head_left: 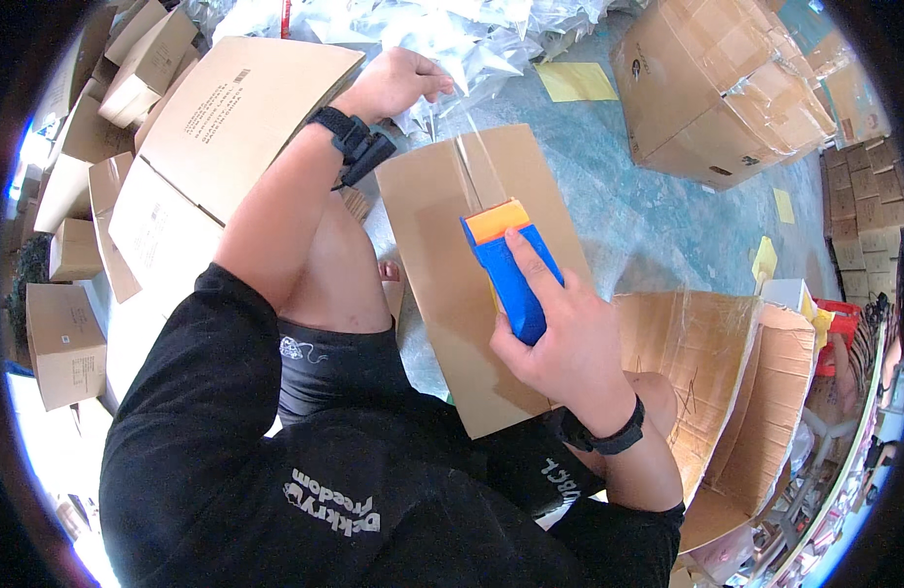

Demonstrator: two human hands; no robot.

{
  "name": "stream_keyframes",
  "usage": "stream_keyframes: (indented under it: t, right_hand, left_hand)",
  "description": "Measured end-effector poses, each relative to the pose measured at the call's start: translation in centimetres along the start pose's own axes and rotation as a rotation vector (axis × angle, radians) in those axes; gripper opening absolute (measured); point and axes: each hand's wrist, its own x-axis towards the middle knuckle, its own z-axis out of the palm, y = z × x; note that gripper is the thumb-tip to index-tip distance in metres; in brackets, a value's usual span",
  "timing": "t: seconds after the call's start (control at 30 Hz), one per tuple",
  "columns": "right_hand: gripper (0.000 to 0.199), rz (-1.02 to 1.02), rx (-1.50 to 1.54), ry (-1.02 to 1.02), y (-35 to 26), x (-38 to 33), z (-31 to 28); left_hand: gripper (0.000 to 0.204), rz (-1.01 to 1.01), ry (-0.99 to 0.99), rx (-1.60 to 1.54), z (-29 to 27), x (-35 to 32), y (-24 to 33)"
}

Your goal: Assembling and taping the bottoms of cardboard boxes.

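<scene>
My right hand (579, 343) grips a blue and orange tape dispenser (511, 269), with its index finger stretched along the top. The dispenser's orange end rests on a brown cardboard box (452, 333) between my legs. A strip of clear tape (483, 162) runs from the dispenser along the box's top seam to its far edge. Beyond that edge and to the left, my left hand (398, 83) is raised with its fingers curled together. Whatever its fingertips may hold is too small to make out against the clear plastic behind.
A large printed carton (251, 118) stands on the left, with several smaller boxes (75, 343) past it. Crumpled clear plastic (472, 49) lies at the far side. A taped carton (717, 98) stands far right, and an opened carton (697, 363) sits by my right knee. Yellow paper (576, 82) lies on the floor.
</scene>
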Motion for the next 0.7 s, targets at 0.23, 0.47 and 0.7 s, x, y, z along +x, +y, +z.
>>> stream_keyframes:
  t: [0.23, 0.47, 0.7]
  right_hand:
    - [0.072, -0.005, 0.003, -0.012, 1.1, 1.1, 0.5]
    - [0.058, 0.031, -0.078, -0.093, 0.3, 4.4, 0.6]
    - [0.052, 0.062, -0.085, -0.112, 0.1, 4.8, 0.5]
  left_hand:
    - [0.024, 0.018, -0.113, 0.248, 1.0, 1.8, -1.1]
    - [0.026, -0.026, -0.137, 0.263, 1.5, 2.1, -2.6]
    - [0.029, 0.001, -0.18, 0.244, 2.4, 2.8, -4.2]
